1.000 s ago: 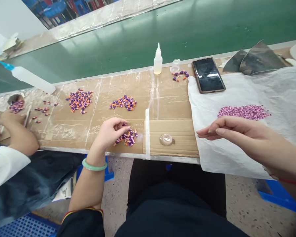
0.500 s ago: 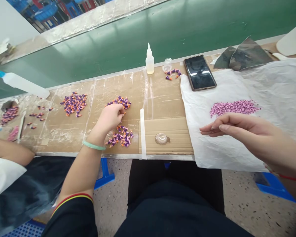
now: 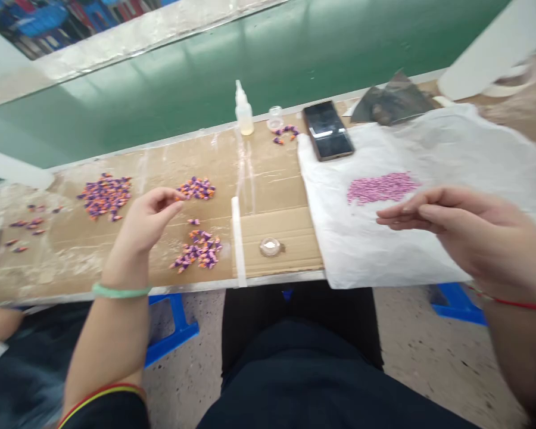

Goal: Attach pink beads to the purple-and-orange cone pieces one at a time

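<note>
My left hand is raised over the cardboard, thumb and forefinger a little apart, with nothing visible between them. Just beyond its fingertips lies a pile of small purple and orange figures. Nearer me is a second pile of purple, orange and pink figures. One single figure rests between these piles. My right hand hovers above the white sheet, fingers stretched out together, no object visible in it. Close to its fingertips is a patch of tiny pink pieces.
A small round clear dish sits on a cardboard piece right of a white strip. Behind stand a dropper bottle, a small clear cup and a phone. Another figure pile lies left. A co-worker's arm shows at far left.
My left hand has drawn back leftward from the far pile, its fingertips now parted. A single figure shows uncovered between the piles. The view has shifted right; my right hand keeps its pose.
</note>
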The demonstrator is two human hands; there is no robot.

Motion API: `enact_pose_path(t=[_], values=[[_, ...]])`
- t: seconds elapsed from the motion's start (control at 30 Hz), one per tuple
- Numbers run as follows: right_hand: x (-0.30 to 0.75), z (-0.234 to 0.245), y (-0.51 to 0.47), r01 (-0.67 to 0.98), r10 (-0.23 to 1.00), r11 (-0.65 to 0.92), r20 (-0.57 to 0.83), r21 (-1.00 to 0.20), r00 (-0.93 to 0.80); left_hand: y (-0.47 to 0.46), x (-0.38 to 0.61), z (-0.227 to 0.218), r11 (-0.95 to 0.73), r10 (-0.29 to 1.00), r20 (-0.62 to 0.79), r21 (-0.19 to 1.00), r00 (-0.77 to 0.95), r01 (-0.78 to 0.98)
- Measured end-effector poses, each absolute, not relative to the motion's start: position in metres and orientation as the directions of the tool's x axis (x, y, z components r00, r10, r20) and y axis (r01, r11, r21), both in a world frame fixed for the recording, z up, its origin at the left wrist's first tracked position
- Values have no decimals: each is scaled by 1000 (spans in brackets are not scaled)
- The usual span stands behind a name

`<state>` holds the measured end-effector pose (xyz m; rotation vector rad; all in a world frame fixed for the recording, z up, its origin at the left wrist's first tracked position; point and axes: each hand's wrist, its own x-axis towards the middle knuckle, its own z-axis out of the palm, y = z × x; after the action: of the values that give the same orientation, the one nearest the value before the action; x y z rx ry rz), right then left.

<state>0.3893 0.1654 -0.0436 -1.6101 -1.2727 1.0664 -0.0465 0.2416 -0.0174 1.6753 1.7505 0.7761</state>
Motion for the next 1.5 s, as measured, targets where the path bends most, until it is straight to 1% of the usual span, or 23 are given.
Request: enact_pose_path(t=[0.03, 0.07, 0.1, 0.13, 0.2, 0.3, 0.4, 0.6, 0.73, 0.8, 0.93, 1.0, 1.1, 1.17, 1.33, 1.4, 1.5], values=[[391, -42, 165, 225, 981, -169, -142, -960, 130, 239, -41, -17, 80, 995, -31, 790, -90, 608], [393, -42, 165, 186, 985, -150, -132, -971, 107, 236, -36, -17, 135, 989, -73, 820, -132, 556], [396, -43, 166, 200, 988, -140, -126, -970, 85, 233, -32, -16, 176, 981, -108, 849, -163, 499], [399, -45, 169, 239, 991, -117, -97, -964, 94, 230, -28, -16, 199, 977, -140, 875, -163, 441], [407, -52, 175, 387, 997, -70, -48, -920, 66, 225, -20, -16, 256, 965, -217, 897, -147, 360], [415, -66, 188, 609, 999, 43, 36, -792, -24, 216, -9, -16, 363, 932, -355, 894, -79, 263], [415, -77, 200, 726, 986, 167, 105, -667, -131, 205, 3, -19, 419, 907, -421, 893, -21, 167], [400, -82, 214, 755, 955, 289, 129, -589, -266, 187, 18, -30, 365, 928, -370, 925, 32, 105], [395, -82, 221, 788, 918, 389, 130, -477, -375, 174, 19, -34, 331, 942, -333, 942, 34, 57], [396, -82, 224, 799, 899, 433, 130, -417, -419, 167, 20, -36, 286, 953, -291, 956, 89, 61], [396, -81, 230, 797, 864, 498, 122, -341, -488, 155, 25, -42, 168, 937, -180, 984, 301, 65], [394, -81, 231, 797, 842, 535, 105, -281, -529, 151, 30, -45, 124, 920, -129, 992, 370, 38], [391, -83, 231, 809, 825, 564, 80, -169, -559, 147, 40, -51, 117, 907, -118, 993, 405, 28], [389, -86, 230, 818, 828, 561, 78, -127, -556, 144, 48, -54, 132, 908, -134, 991, 397, 32], [383, -85, 220, 824, 833, 553, 95, -122, -545, 143, 77, -54, 125, 907, -142, 990, 396, 69], [376, -75, 211, 791, 813, 582, 122, -188, -569, 145, 93, -52, 99, 906, -131, 990, 402, 99], [361, -54, 193, 667, 749, 657, 204, -352, -630, 151, 117, -49, 42, 919, -91, 990, 384, 135]])
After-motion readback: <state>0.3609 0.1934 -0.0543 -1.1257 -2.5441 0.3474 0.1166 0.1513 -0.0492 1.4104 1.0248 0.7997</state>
